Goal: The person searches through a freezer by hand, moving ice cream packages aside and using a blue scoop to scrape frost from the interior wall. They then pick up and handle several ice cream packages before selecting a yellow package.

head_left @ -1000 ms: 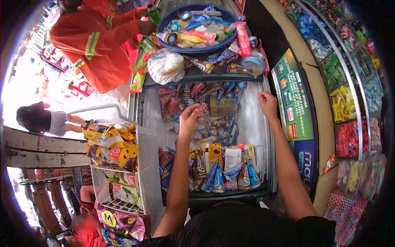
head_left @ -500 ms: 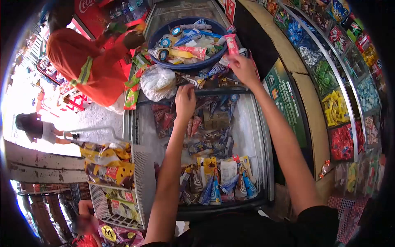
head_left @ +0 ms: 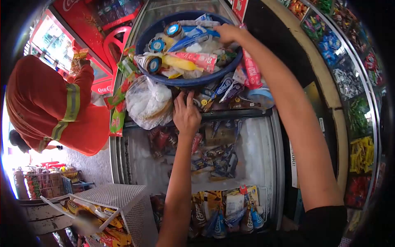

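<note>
My right hand (head_left: 228,33) reaches into the right side of a dark blue basin (head_left: 181,82), fingers curled down at the end of a blue-wrapped ice cream (head_left: 193,38); what they hold, if anything, is hidden. The basin holds ice, ice cream cones (head_left: 153,64) with round lids, and a pink-and-yellow wrapper (head_left: 181,61). My left hand (head_left: 187,115) is open, fingers spread at the freezer lid's edge, beside a knotted clear plastic bag (head_left: 149,101) with whitish contents. Cornetto-type wrapped cones (head_left: 224,88) lie just right of its fingertips.
Below is the open chest freezer (head_left: 257,152) with wrapped ice creams inside. A white wire basket (head_left: 117,195) of snack packs hangs at its left. A person in orange clothing (head_left: 49,103) stands at left, holding a packet (head_left: 78,61). Candy bins (head_left: 362,154) line the right.
My right hand has gone from the pink packet beside the basin into the basin's right side. My left hand's fingers have spread at the lid edge. The person in orange has moved left.
</note>
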The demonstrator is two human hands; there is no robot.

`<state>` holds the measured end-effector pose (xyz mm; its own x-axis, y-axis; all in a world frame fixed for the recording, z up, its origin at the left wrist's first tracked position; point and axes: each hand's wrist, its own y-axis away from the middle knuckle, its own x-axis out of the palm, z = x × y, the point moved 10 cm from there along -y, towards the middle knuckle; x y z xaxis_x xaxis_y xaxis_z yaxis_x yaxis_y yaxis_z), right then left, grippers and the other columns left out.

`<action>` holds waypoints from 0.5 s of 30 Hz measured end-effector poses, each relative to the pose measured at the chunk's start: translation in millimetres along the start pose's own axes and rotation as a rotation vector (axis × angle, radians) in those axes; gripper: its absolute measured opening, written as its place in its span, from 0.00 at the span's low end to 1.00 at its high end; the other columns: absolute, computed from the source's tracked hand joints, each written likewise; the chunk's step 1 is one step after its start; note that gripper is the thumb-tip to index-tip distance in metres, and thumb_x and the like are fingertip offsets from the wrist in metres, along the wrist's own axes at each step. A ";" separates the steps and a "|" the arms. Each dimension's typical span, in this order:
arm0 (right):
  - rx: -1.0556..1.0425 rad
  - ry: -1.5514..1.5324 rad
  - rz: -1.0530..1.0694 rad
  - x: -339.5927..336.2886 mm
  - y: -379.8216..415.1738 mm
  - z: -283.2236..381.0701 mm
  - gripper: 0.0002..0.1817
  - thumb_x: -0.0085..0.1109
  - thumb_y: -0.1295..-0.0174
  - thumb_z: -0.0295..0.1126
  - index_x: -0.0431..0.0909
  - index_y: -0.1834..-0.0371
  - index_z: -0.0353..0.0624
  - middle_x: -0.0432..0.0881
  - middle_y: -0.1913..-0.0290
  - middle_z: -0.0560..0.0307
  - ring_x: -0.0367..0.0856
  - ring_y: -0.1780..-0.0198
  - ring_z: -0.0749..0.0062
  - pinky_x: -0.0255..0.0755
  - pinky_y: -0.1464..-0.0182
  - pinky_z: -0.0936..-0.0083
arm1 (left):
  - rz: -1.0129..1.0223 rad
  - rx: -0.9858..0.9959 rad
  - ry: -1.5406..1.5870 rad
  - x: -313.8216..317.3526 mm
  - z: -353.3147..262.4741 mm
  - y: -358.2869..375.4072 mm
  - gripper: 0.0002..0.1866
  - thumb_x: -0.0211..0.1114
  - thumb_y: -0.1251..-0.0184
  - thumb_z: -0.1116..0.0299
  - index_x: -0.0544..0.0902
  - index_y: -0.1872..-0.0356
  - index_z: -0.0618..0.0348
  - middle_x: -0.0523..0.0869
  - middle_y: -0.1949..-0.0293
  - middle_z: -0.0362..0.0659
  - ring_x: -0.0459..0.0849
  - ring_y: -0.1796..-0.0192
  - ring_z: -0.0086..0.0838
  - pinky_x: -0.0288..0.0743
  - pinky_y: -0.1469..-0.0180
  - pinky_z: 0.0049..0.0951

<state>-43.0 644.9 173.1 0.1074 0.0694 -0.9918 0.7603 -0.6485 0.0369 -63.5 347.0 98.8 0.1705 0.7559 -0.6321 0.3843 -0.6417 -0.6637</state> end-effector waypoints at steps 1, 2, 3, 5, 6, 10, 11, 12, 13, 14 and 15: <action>-0.089 -0.024 0.042 5.0 -14.9 -0.6 0.28 0.61 0.57 0.32 0.74 0.46 0.48 0.82 0.57 0.45 0.81 0.52 0.55 0.74 0.54 0.59 | 0.004 -0.012 -0.004 1.5 2.7 0.3 0.25 0.55 0.50 0.76 0.74 0.46 0.51 0.74 0.48 0.51 0.74 0.48 0.48 0.71 0.49 0.43; -0.143 -0.018 0.006 -0.8 -21.1 -1.1 0.25 0.60 0.55 0.33 0.75 0.48 0.47 0.82 0.60 0.46 0.82 0.58 0.58 0.75 0.59 0.62 | -0.001 -0.003 0.006 0.2 1.2 -0.3 0.25 0.55 0.50 0.76 0.74 0.46 0.52 0.74 0.47 0.50 0.74 0.48 0.48 0.72 0.49 0.43; -0.193 -0.012 -0.031 -12.5 -21.6 1.3 0.22 0.58 0.53 0.33 0.77 0.51 0.46 0.83 0.64 0.47 0.83 0.64 0.61 0.75 0.64 0.65 | -0.006 0.009 0.018 -1.0 -0.8 -0.7 0.25 0.54 0.50 0.75 0.74 0.46 0.52 0.74 0.47 0.50 0.74 0.48 0.48 0.72 0.50 0.43; -0.103 -0.217 0.021 -35.1 -18.1 -1.5 0.15 0.54 0.43 0.36 0.77 0.54 0.44 0.81 0.75 0.56 0.73 0.86 0.77 0.67 0.83 0.79 | 0.003 -0.003 -0.002 0.3 0.0 0.1 0.24 0.54 0.50 0.75 0.74 0.46 0.52 0.74 0.47 0.49 0.74 0.48 0.47 0.72 0.50 0.43; -0.120 -0.296 -0.050 -59.5 -10.7 2.2 0.12 0.54 0.44 0.37 0.79 0.65 0.41 0.81 0.78 0.55 0.77 0.83 0.72 0.71 0.79 0.74 | 0.001 0.000 -0.008 0.2 0.2 0.2 0.24 0.54 0.50 0.75 0.74 0.47 0.52 0.74 0.47 0.49 0.74 0.48 0.47 0.72 0.51 0.42; -0.126 -0.512 -0.166 -116.4 1.6 6.2 0.13 0.54 0.46 0.36 0.80 0.75 0.36 0.79 0.83 0.52 0.78 0.85 0.68 0.73 0.81 0.73 | 0.015 -0.011 -0.009 -1.5 -1.8 -0.7 0.23 0.55 0.50 0.77 0.75 0.49 0.54 0.73 0.48 0.50 0.73 0.47 0.46 0.72 0.50 0.39; -0.103 -0.557 -0.180 -128.4 6.7 5.4 0.13 0.54 0.46 0.35 0.80 0.75 0.35 0.79 0.83 0.52 0.78 0.86 0.68 0.73 0.82 0.74 | 0.016 -0.010 -0.007 -2.0 -2.1 -1.7 0.23 0.55 0.50 0.77 0.75 0.49 0.54 0.73 0.48 0.50 0.73 0.47 0.46 0.72 0.50 0.39; -0.057 -0.554 -0.233 -140.6 13.1 0.0 0.12 0.54 0.47 0.34 0.80 0.75 0.34 0.79 0.83 0.52 0.78 0.86 0.69 0.73 0.83 0.74 | 0.015 -0.005 -0.002 -1.3 -1.4 -2.2 0.23 0.55 0.50 0.77 0.74 0.48 0.53 0.73 0.48 0.50 0.72 0.46 0.46 0.72 0.49 0.40; -0.051 -0.553 -0.231 -145.7 22.7 -0.4 0.12 0.54 0.47 0.34 0.80 0.75 0.34 0.79 0.83 0.52 0.78 0.86 0.69 0.73 0.83 0.74 | 0.017 -0.001 0.005 -1.8 -1.9 -1.4 0.23 0.55 0.49 0.77 0.74 0.48 0.53 0.72 0.47 0.50 0.72 0.46 0.47 0.72 0.49 0.41; -0.026 -0.682 -0.292 -156.7 36.8 -7.0 0.11 0.54 0.47 0.33 0.80 0.74 0.34 0.79 0.83 0.52 0.78 0.86 0.69 0.73 0.83 0.74 | 0.018 0.001 0.010 -4.0 -3.7 -0.1 0.23 0.55 0.49 0.77 0.74 0.48 0.53 0.72 0.47 0.50 0.72 0.46 0.47 0.72 0.49 0.41; -0.003 -0.806 -0.362 -174.6 57.3 -8.9 0.11 0.53 0.47 0.31 0.80 0.74 0.34 0.79 0.83 0.52 0.79 0.85 0.69 0.74 0.83 0.74 | 0.046 -0.026 0.048 -4.4 -3.3 -1.8 0.23 0.54 0.49 0.79 0.74 0.48 0.54 0.72 0.47 0.50 0.71 0.45 0.47 0.72 0.48 0.40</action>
<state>-12.5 602.4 349.5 -0.6236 -0.2868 -0.7273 0.6623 -0.6880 -0.2966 -61.9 345.2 104.2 0.2318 0.7317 -0.6410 0.3981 -0.6726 -0.6238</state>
